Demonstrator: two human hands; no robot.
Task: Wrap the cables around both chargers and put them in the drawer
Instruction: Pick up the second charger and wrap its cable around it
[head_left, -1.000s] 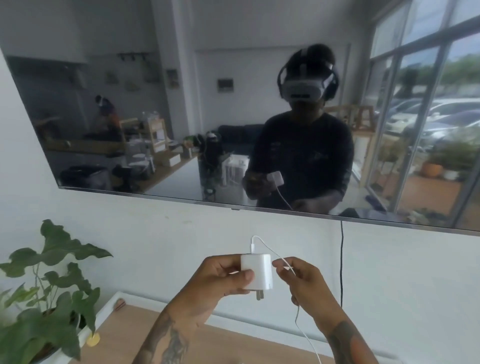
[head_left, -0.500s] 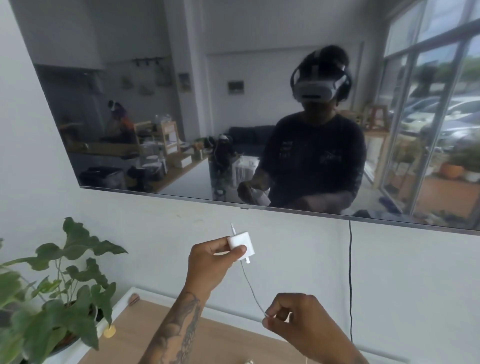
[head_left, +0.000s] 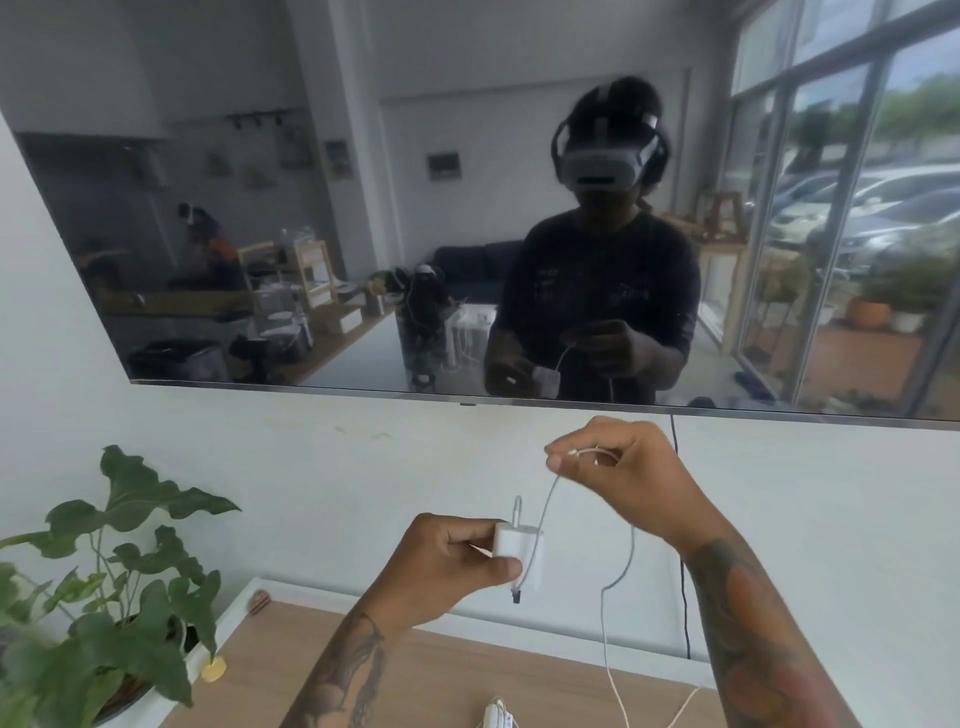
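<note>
At lower centre of the frame, the left hand (head_left: 447, 564) has its grip clamped on the charger (head_left: 519, 552); the right hand (head_left: 623, 478), higher, pinches the cable (head_left: 540, 519). Slack trailing to the surface (head_left: 415, 686) could snag, or the loop may slide off.

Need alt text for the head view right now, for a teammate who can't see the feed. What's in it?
The left hand grips a white charger while the right hand pinches its white cable and lifts it above the charger, the slack hanging to a wooden tabletop. A potted plant stands at left, below a dark wall-mounted screen.
</note>
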